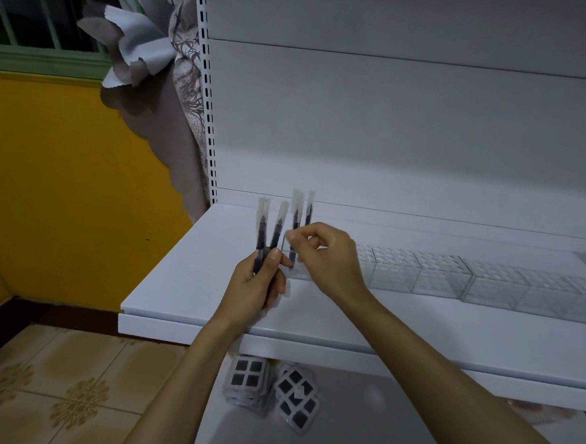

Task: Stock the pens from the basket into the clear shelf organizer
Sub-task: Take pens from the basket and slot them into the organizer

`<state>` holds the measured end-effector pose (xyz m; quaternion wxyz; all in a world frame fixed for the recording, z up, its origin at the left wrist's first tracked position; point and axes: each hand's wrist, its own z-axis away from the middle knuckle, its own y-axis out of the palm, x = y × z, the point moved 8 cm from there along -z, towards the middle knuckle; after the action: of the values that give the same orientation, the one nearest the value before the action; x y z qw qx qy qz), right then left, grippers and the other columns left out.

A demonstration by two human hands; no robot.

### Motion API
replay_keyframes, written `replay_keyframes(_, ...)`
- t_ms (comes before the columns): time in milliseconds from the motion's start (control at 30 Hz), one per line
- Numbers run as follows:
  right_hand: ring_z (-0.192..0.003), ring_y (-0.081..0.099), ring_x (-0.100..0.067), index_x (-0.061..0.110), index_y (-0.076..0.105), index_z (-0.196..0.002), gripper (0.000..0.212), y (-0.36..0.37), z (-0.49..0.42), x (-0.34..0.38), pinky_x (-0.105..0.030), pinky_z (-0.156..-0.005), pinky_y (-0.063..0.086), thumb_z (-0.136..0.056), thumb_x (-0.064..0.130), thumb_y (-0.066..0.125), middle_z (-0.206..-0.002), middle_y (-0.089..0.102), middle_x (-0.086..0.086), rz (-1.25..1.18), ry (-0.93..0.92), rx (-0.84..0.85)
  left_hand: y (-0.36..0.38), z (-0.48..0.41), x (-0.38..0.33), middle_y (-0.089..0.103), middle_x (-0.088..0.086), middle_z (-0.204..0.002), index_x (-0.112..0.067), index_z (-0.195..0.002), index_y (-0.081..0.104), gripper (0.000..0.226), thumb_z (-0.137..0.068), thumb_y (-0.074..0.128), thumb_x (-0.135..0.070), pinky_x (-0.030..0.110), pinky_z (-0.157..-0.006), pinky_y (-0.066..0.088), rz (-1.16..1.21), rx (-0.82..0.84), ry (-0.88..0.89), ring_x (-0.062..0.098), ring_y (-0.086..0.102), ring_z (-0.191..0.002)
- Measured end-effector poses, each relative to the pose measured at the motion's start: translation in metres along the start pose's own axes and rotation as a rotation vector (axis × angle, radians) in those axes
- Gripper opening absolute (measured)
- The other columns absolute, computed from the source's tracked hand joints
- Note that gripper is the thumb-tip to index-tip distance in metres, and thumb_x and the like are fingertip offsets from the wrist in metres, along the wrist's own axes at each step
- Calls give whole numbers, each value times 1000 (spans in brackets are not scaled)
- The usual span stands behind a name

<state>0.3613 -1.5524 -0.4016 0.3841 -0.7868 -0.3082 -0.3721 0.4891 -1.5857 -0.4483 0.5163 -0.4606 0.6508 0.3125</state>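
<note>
My left hand (259, 287) grips two sleeved pens (268, 232) upright, while the fingers (304, 236) of my right hand (331, 257) pinch two more pens (297, 218) above the clear organizer (442, 269) on the shelf (185, 280).

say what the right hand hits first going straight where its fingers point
Probably the pens in the left hand, just left of the right hand; depth is hard to judge.

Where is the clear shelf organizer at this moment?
In the head view, the clear shelf organizer lies on the white shelf, right of centre; it runs from just behind the right hand out to the picture's right edge.
</note>
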Motion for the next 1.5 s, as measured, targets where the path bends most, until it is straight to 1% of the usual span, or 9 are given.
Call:
replay_keyframes(167,-68,64,-4,12,72,-89,12,18,10,4,-13,-57,44,-90,20,64,-76,68,-2,-265,69,209,6,3,-5,55,-2,-50,-14,-73,54,38,-99,37,-36,23,-50,43,-24,81,7,14,46,-47)
replay_keyframes(300,-55,55,0,11,67,-91,13,3,3,5,-11,-50,42,-95,15,56,-79,64,-1,-382,116,113,4,2,-4,54,-4,-49,-21,-75,58,35,-101,37,-33,20,-49,40,-20,54,-2,10,45,-46)
replay_keyframes(500,-68,67,-5,13,66,-100,11,8,9,-5,-13,-55,48,-91,17,64,-82,71,-2,-365,139,115,-3,-1,-5,58,-9,-62,-14,-90,61,12,-95,54,-22,10,-56,43,-81,-33,73,0,52,-55)
replay_keyframes(633,-64,67,-7,6,64,-102,15,10,12,-15,-20,-56,52,-90,15,65,-73,71,4,-391,199,101,-4,-2,-2,59,-4,-68,-15,-84,58,9,-92,59,-18,7,-57,44,-95,-54,63,-2,56,-58)
replay_keyframes(733,-67,69,-14,2,60,-102,20,7,12,-19,-24,-61,55,-88,15,67,-77,73,-4,-448,236,43,-5,-2,-1,58,-7,-64,-18,-80,58,14,-93,57,-24,8,-59,45,-140,-75,73,-1,55,-57)
replay_keyframes(867,-64,68,-9,8,61,-101,10,-17,1,-20,-22,-58,56,-92,11,62,-76,71,-2,-508,209,-161,-7,-2,3,47,-3,-56,-10,-88,62,47,-90,38,-50,15,-50,37,-38,-90,10,3,41,-48)
replay_keyframes(1100,-78,71,-10,7,60,-108,15,-43,-13,-19,-33,-77,59,-94,13,60,-81,70,0,-142,-26,-321,-6,-2,2,38,2,-54,-9,-95,65,56,-90,29,-51,13,-43,32,38,-81,-3,4,34,-42)
replay_keyframes(1300,-85,70,-19,5,62,-110,23,-27,-25,-11,-38,-78,57,-93,21,60,-94,74,-6,130,-94,-216,-5,-2,5,39,0,-56,-12,-81,60,44,-87,40,-50,17,-47,32,37,-67,-1,6,35,-48)
replay_keyframes(1500,-87,66,-22,15,62,-109,25,-15,-35,-19,-29,-70,48,-94,36,58,-98,72,0,463,17,-101,-8,-3,10,39,5,-58,-11,-76,55,45,-83,45,-54,18,-46,33,36,-70,-5,9,34,-48)
